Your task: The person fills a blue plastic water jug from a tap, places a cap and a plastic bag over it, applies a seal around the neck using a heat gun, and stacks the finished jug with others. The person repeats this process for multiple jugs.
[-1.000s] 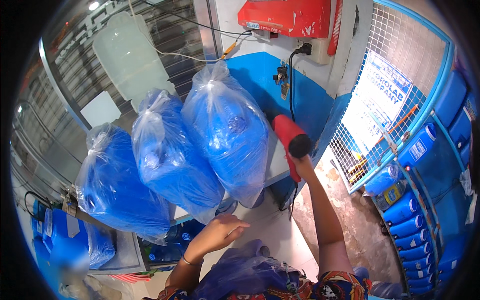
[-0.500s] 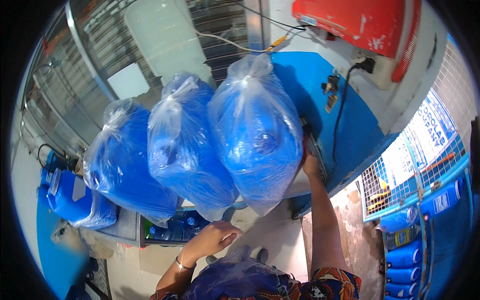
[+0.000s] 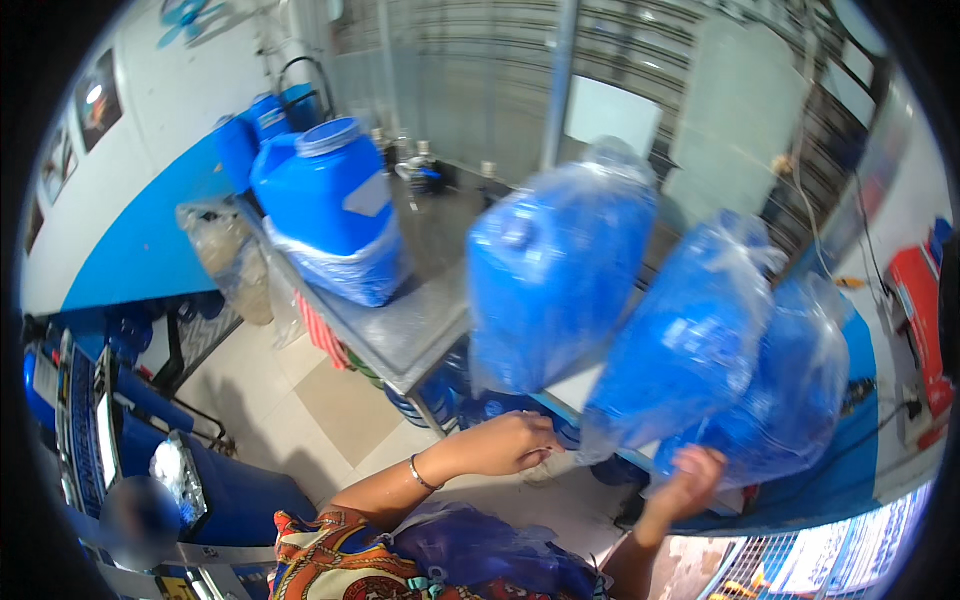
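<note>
So in the head view I'm using the middle bagged jug [image 3: 690, 350] as my landmark: it's leaning back on a white-topped ledge [image 3: 580, 388], blue inside clear plastic that's bunching together at the top. The left hand [image 3: 510, 443] is hovering just left of that jug's lower end, back of the hand facing up. Its fingers are sitting loosely bent, not balling into a fist, and it isn't visibly holding anything. Fingertips are pointing toward the plastic, but honestly I can't tell if they're touching. A bracelet [image 3: 423, 474] is circling that wrist. The right hand [image 3: 690, 485] is showing up just right of the landmark jug's lower end, in front of the right bagged jug [image 3: 805, 370]. It's blurring a bit; the fingers are looking half bent, and I can't tell whether they're pressing on the plastic or how far apart they're standing. That right jug is sitting right up against the landmark, while the left bagged jug [image 3: 560, 270] is standing more upright on its other side. Way further left of the landmark, a wide-necked blue container [image 3: 335, 200] is resting on a metal counter [image 3: 400, 338], plastic wrapping only its lower part.
</note>
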A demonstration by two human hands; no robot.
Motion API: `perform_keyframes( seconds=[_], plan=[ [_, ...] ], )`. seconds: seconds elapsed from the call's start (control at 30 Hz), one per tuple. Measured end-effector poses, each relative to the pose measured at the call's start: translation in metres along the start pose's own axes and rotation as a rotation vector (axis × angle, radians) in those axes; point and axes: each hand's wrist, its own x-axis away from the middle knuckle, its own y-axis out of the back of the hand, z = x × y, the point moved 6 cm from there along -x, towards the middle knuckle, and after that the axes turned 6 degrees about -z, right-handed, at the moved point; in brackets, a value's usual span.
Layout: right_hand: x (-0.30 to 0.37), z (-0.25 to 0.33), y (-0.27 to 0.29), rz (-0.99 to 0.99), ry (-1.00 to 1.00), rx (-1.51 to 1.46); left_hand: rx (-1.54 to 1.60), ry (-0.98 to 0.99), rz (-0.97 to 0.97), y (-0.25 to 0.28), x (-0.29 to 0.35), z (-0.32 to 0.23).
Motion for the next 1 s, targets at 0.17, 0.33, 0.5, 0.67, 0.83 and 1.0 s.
perform_keyframes(
  seconds=[0.17, 0.33, 0.5, 0.67, 0.83, 1.0],
  plan=[
    [0.035, 0.142, -0.241, 0.597, 0.203, -0.398, 0.006, 0.073, -0.191, 0.100, 0.098, 0.054],
    [-0.018, 0.239, -0.434, 0.625, 0.471, -0.422, -0.083, 0.158, -0.323, 0.203, 0.198, 0.104],
    [-0.078, 0.269, -0.636, 0.801, 0.564, -0.067, -0.112, 0.191, -0.478, 0.278, 0.260, 0.126],
    [-0.058, 0.243, -0.708, 1.293, 0.362, 0.298, -0.066, 0.220, -0.534, 0.317, 0.282, 0.153],
    [-0.053, 0.240, -0.698, 1.265, 0.329, 0.473, -0.082, 0.170, -0.574, 0.354, 0.261, 0.171],
    [-0.063, 0.250, -0.710, 1.401, 0.294, 0.571, -0.171, 0.081, -0.615, 0.399, 0.240, 0.170]
  ],
)
